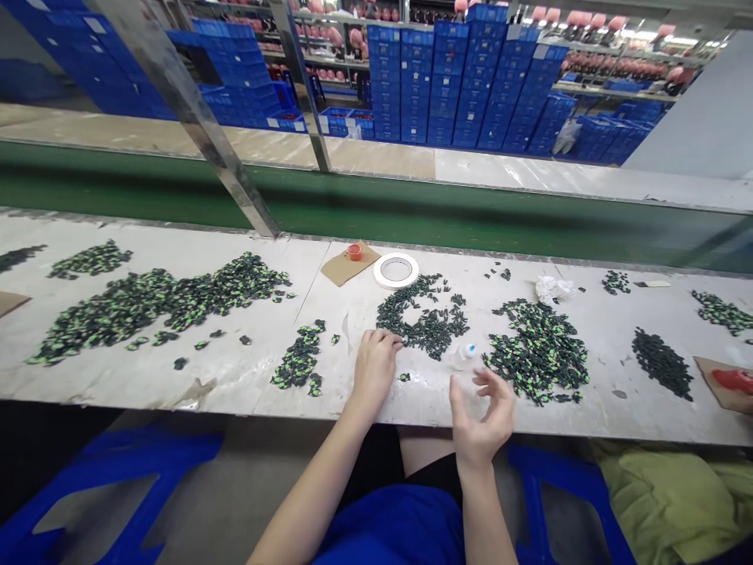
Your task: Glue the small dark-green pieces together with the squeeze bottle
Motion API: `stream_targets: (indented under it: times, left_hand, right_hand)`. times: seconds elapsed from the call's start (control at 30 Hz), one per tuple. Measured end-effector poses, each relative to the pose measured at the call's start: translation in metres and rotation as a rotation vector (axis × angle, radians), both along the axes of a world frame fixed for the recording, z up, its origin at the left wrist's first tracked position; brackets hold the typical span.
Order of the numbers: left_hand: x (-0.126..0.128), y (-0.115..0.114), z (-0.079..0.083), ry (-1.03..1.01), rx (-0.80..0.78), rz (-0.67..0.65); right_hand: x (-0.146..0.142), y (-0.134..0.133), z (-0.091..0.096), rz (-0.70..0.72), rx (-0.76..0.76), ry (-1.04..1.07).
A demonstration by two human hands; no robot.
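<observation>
On the desk (235, 380), the left hand (376, 362) curls its fingers near a dark pile (438, 333), possibly pinching something too small to make out. The right hand (483, 420), fingers parted, is near a blue-tipped bottle (464, 359); far lies a tape roll (396, 285).

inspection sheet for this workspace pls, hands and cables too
Surface: white worktop, stained
Parts: piles of black-and-green pieces; plain dark pieces; blue-tipped bottle
Clutter: white tape roll, small red pot on cardboard, crumpled white tissue
Hands: left hand beside plain dark pieces, hold unclear; right hand open, blurred, near the bottle
Cables: nothing seen
Surroundings: green strip, stacked blue crates, metal posts, blue stools
</observation>
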State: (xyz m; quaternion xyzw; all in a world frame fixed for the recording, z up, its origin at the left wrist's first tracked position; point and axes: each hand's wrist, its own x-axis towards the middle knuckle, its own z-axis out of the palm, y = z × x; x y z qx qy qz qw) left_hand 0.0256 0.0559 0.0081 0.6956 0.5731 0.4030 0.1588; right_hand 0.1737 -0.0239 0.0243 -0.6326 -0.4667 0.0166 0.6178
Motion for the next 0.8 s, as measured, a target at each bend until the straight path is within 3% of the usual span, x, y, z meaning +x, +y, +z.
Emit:
stream_targets:
  times: [0.17,0.27,0.43,0.63,0.8]
  left_hand:
    - [-0.003,-0.022,0.007,-0.119,0.043,-0.153]
    - [-0.001,-0.034,0.011,-0.188,0.031,-0.216]
    - [-0.005,-0.042,0.009,-0.190,-0.015,-0.270]
    - [-0.012,-0.046,-0.006,-0.045,0.040,-0.149]
    - [-0.010,-0.044,-0.003,-0.148,-0.024,-0.234]
  right_hand:
    - [-0.023,-0.002,0.005,0.377,-0.346,0.357]
    - [-0.027,0.006,0.003,0.501,-0.439,0.446]
    - [-0.021,0.007,-0.002,0.479,-0.418,0.441]
    - [-0.017,0.004,-0.006,0.492,-0.451,0.289]
    - [-0.019,0.006,-0.006,0.495,-0.476,0.211]
